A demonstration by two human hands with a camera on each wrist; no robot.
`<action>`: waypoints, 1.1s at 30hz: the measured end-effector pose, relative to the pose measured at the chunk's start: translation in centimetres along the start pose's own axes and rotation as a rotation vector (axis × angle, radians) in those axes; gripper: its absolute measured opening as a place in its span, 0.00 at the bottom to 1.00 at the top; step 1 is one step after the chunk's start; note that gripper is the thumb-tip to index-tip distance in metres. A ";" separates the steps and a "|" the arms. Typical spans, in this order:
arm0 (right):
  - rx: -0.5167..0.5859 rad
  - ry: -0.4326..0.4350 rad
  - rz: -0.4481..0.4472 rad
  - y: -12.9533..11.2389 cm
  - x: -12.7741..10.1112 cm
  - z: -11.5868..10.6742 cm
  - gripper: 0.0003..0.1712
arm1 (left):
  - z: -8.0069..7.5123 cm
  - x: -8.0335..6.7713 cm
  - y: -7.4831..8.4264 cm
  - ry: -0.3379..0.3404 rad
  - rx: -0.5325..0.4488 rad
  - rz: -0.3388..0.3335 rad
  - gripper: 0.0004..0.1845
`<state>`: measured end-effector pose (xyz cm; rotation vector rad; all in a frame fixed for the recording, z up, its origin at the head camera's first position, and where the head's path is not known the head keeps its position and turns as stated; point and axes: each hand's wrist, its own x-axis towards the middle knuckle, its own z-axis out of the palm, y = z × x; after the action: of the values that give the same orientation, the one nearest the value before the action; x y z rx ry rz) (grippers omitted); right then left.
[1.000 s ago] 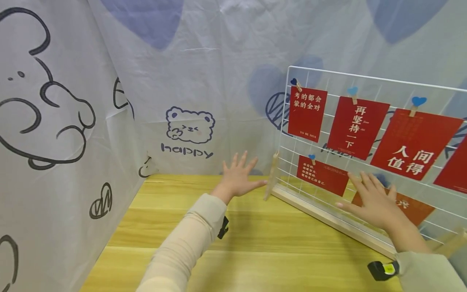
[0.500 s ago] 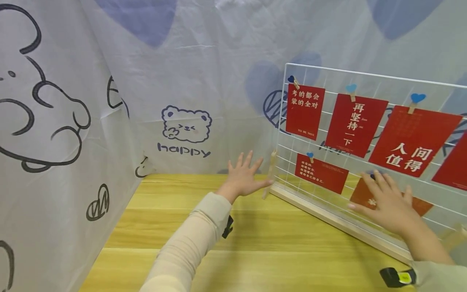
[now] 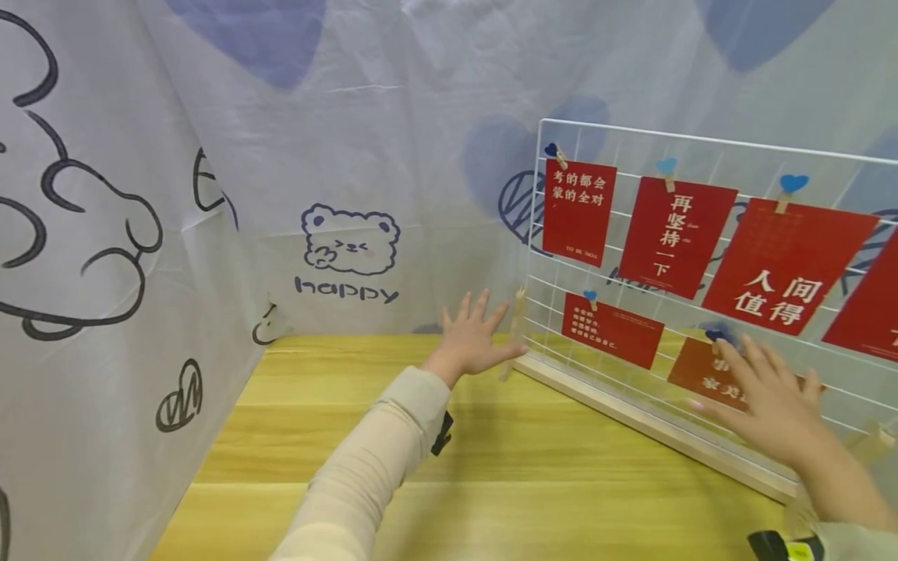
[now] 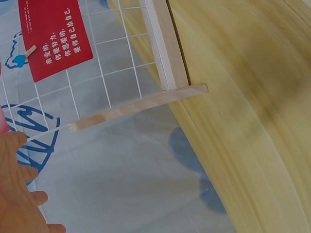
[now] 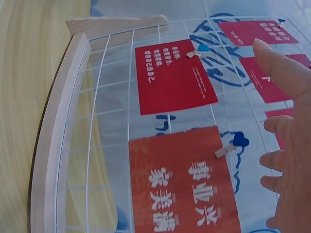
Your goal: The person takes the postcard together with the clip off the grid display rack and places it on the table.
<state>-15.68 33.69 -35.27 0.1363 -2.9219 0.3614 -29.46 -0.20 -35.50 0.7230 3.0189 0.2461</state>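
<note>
A white wire grid panel [image 3: 701, 141] stands upright in a pale wooden base [image 3: 631, 418] on the wooden table [image 3: 491, 467]. Several red cards with white characters hang on it from small clips with blue hearts, among them a lower left card [image 3: 612, 330] and a lower right card [image 3: 705, 372]. My left hand [image 3: 471, 333] is open with fingers spread at the panel's left edge, thumb close to the wooden side foot [image 3: 517, 315]. My right hand [image 3: 772, 393] is open in front of the lower right card [image 5: 187, 189]. Neither hand holds anything.
A white cloth backdrop [image 3: 351, 249] printed with a bear and "happy" closes off the back and left of the table. The panel runs diagonally across the right side. A wooden foot [image 4: 141, 104] sticks out from the base end.
My right hand has slid rightward along the panel, uncovering the lower right card. My left hand has stayed at the panel's left edge. The view has shifted slightly.
</note>
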 end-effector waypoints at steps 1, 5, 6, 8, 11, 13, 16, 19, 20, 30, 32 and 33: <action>0.001 0.004 0.004 0.2 -0.1 0.1 0.54 | 0.1 0.1 0.0 -0.003 0.000 -0.001 0.42; 0.000 0.018 0.005 1.1 -0.9 0.2 0.53 | 0.3 0.3 0.3 -0.003 0.004 0.008 0.42; -0.002 0.020 0.011 1.3 -1.1 0.3 0.53 | 0.3 0.4 0.3 -0.003 0.004 0.010 0.43; -0.009 0.025 0.020 1.8 -1.4 0.4 0.53 | 0.5 0.5 0.4 -0.001 0.006 0.012 0.43; -0.014 0.027 0.054 2.5 -1.9 0.7 0.53 | 0.7 0.7 0.5 -0.004 0.001 0.012 0.43; -0.023 0.029 0.085 3.0 -2.2 0.9 0.54 | 0.8 0.8 0.6 -0.003 -0.006 0.015 0.43; -0.039 0.023 0.131 3.8 -2.9 1.2 0.55 | 1.0 1.1 0.6 0.004 -0.017 0.025 0.43; -0.038 0.025 0.162 4.5 -3.5 1.5 0.57 | 1.0 1.4 0.7 0.009 -0.016 0.034 0.43; -0.036 0.026 0.170 4.7 -3.7 1.5 0.57 | 1.1 1.5 0.7 0.008 -0.010 0.035 0.43; -0.027 0.080 0.212 6.4 -5.5 1.9 0.55 | 1.8 2.5 0.9 -0.002 -0.003 0.033 0.42; -0.030 0.101 0.223 6.7 -5.9 1.9 0.55 | 2.0 2.8 1.0 -0.008 0.005 0.029 0.42; -0.028 0.118 0.225 6.8 -6.1 1.9 0.55 | 2.0 2.9 1.0 -0.009 0.010 0.028 0.43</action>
<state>-10.89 40.22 -39.94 -0.2124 -2.8293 0.3483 -31.44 2.32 -37.30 0.7654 3.0054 0.2281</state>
